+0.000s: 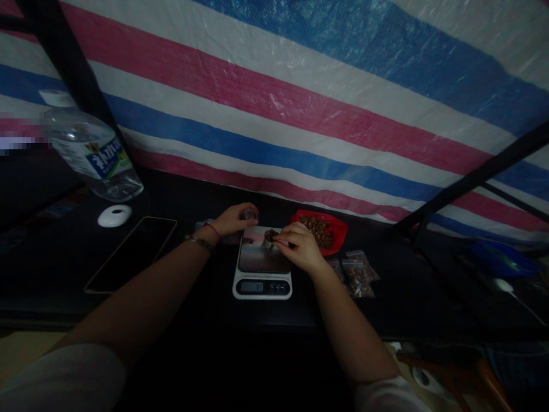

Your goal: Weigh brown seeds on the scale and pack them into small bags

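Note:
A white kitchen scale with a metal plate lies in front of me, its display lit. A small cup heaped with brown pieces is over the plate. My right hand has its fingers closed at the cup's right side. My left hand is closed around a small clear round container at the scale's far left corner. Just beyond my right hand sits an open red bag of brown dried pieces. Small clear zip bags with brown contents lie by my right wrist.
On the left are a phone, a white oval case and a large clear bottle. Striped plastic sheeting hangs behind the black table. A blue packet and white cable lie at the right.

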The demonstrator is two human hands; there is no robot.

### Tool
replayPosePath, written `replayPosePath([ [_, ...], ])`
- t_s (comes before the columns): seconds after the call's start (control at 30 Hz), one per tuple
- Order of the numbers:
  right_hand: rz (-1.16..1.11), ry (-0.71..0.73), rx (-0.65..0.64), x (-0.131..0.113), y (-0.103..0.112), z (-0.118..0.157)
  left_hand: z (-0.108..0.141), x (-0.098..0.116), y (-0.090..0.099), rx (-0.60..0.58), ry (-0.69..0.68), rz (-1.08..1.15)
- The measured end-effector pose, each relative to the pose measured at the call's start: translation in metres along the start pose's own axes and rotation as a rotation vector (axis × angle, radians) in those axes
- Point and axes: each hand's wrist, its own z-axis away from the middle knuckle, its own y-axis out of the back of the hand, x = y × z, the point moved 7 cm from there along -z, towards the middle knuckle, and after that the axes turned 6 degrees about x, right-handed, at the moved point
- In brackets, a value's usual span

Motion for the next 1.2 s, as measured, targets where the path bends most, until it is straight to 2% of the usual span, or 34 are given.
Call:
replayPosePath([
  [0.2,0.031,-0.073,0.096,0.004,0.01,0.0,0.001,-0.002,0.0,-0.002,0.035,0.005],
  [0.33,0.068,-0.096,0.158,0.006,0.013,0.001,0.001,-0.001,0.001,0.009,-0.003,-0.002],
  [0.4,0.08,-0.076,0.139,-0.001,0.01,-0.003,0.0,0.0,0.002,0.017,-0.029,0.004],
  [0.47,0.108,-0.042,0.04,-0.012,0.002,-0.011,-0.001,-0.001,0.002,0.025,-0.04,0.006],
  [0.53,0.172,-0.012,-0.129,-0.026,-0.013,-0.021,-0.002,-0.004,0.003,0.053,-0.039,0.005],
  [0.6,0.265,0.008,-0.302,-0.038,-0.03,-0.029,-0.004,-0.008,0.006,0.109,-0.024,0.003],
  [0.67,0.367,0.018,-0.419,-0.047,-0.045,-0.035,-0.005,-0.013,0.011,0.174,0.004,-0.011],
  [0.77,0.489,0.023,-0.511,-0.053,-0.064,-0.041,-0.005,-0.016,0.017,0.237,0.018,-0.032],
  [0.9,0.552,0.046,-0.594,-0.056,-0.08,-0.041,-0.004,-0.012,0.018,0.248,0.018,-0.02],
  [1.0,0.531,0.067,-0.563,-0.058,-0.076,-0.045,-0.003,-0.01,0.017,0.24,0.031,-0.012],
  [1.07,0.486,0.058,-0.48,-0.054,-0.062,-0.051,-0.003,-0.009,0.018,0.245,0.031,-0.012],
  [1.13,0.426,0.014,-0.326,-0.042,-0.039,-0.057,-0.002,-0.009,0.018,0.25,0.031,-0.022],
  [1.2,0.364,-0.06,-0.106,-0.022,-0.01,-0.057,-0.002,-0.009,0.019,0.249,0.04,-0.037],
])
